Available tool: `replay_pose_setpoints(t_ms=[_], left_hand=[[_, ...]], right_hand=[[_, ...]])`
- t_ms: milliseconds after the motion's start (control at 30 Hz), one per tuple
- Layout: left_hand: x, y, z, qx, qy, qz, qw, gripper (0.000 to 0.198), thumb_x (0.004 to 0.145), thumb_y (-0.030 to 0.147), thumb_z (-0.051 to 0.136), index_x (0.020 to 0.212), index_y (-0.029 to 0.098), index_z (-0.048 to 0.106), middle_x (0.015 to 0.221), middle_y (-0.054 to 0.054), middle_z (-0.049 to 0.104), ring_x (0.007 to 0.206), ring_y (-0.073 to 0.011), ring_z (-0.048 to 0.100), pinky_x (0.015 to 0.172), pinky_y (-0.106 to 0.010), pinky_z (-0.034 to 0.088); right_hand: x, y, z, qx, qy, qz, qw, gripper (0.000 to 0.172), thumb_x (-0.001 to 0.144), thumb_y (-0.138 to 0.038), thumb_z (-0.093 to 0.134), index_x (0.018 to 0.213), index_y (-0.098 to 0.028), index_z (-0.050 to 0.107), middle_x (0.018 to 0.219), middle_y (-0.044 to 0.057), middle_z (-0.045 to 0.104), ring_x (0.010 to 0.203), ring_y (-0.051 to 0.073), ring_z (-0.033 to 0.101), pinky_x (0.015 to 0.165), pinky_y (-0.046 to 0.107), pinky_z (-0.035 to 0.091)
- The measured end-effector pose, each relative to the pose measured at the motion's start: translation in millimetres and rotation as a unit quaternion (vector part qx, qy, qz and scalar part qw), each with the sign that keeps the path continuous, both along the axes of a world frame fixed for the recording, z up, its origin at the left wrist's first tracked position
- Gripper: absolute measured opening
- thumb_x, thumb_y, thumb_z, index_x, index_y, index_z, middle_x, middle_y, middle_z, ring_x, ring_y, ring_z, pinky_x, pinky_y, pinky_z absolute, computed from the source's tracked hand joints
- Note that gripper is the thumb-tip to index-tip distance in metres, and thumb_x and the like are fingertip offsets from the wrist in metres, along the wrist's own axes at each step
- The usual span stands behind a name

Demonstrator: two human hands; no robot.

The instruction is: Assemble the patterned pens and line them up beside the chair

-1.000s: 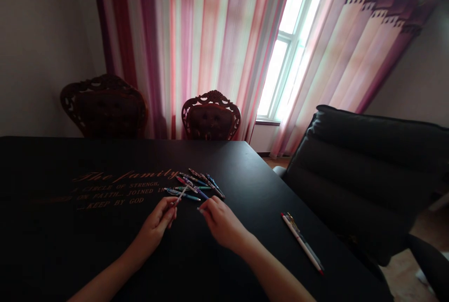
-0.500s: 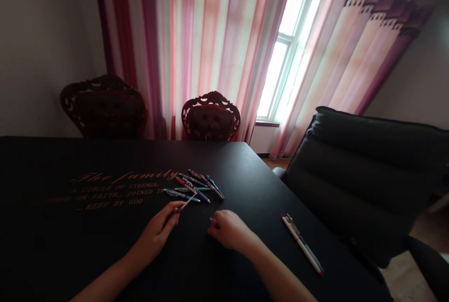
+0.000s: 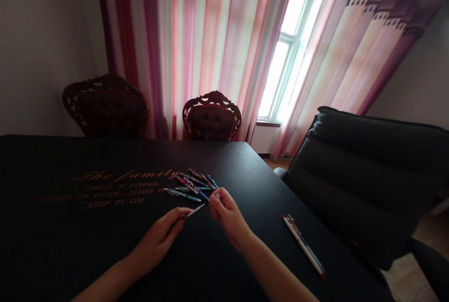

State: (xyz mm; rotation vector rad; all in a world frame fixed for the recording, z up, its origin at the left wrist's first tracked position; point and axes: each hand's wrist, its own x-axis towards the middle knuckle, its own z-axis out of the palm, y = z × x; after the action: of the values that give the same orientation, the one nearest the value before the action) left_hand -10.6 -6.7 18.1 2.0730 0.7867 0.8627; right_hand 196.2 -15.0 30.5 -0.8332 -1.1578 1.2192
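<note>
My left hand [image 3: 164,232] is closed round a thin pen part [image 3: 195,210] whose pale tip points right and up. My right hand [image 3: 226,212] is raised just off the black table [image 3: 105,227], its fingers pinched on a small pale piece at its fingertips; I cannot make out what it is. The two hands nearly meet at the tip. Just beyond them lies a loose heap of several coloured pens [image 3: 196,184]. Two more pens [image 3: 302,244], one white with red ends, lie side by side near the table's right edge.
The table bears gold lettering [image 3: 119,189] on the left. A dark padded office chair [image 3: 368,175] stands close at the right. Two carved wooden chairs [image 3: 211,117] sit behind the far edge, before striped pink curtains and a bright window.
My right hand dropped to the table half a second ago, then rose and moved toward the pen heap. My left hand lowered slightly and its pen part now points more to the right.
</note>
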Motion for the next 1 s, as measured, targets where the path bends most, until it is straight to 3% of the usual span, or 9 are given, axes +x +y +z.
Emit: replay_pose_setpoints(t_ms=[433, 767, 1000], left_hand=[[1.5, 0.2, 2.6, 0.004, -0.008, -0.004, 1.0, 0.034, 0.099, 0.026, 0.042, 0.13, 0.032, 0.053, 0.119, -0.001, 0.065, 0.105, -0.0185, 0.061, 0.094, -0.028, 0.046], [0.3, 0.0, -0.2, -0.004, -0.011, 0.014, 1.0, 0.034, 0.099, 0.03, 0.041, 0.13, 0.028, 0.053, 0.105, -0.003, 0.068, 0.095, -0.0201, 0.062, 0.088, -0.03, 0.048], [0.6, -0.5, 1.3, -0.007, -0.018, 0.02, 1.0, 0.033, 0.098, 0.03, 0.043, 0.129, 0.029, 0.055, 0.102, -0.003, 0.069, 0.092, -0.0199, 0.063, 0.086, -0.029, 0.049]], right_hand=[[-9.5, -2.8, -1.6, -0.028, 0.017, -0.013, 0.999, 0.035, 0.08, -0.049, 0.066, 0.076, -0.02, 0.045, 0.066, -0.005, 0.048, 0.057, 0.009, 0.037, 0.054, 0.023, 0.024], [-8.9, -3.8, -10.0, 0.01, -0.064, -0.055, 0.996, 0.027, 0.085, -0.045, 0.062, 0.08, -0.02, 0.051, 0.065, -0.006, 0.04, 0.058, 0.01, 0.033, 0.055, 0.022, 0.03], [-9.6, -3.6, -16.3, 0.052, -0.158, -0.079, 0.983, 0.019, 0.084, -0.039, 0.062, 0.085, -0.021, 0.055, 0.072, -0.004, 0.048, 0.065, 0.013, 0.042, 0.063, 0.025, 0.038]])
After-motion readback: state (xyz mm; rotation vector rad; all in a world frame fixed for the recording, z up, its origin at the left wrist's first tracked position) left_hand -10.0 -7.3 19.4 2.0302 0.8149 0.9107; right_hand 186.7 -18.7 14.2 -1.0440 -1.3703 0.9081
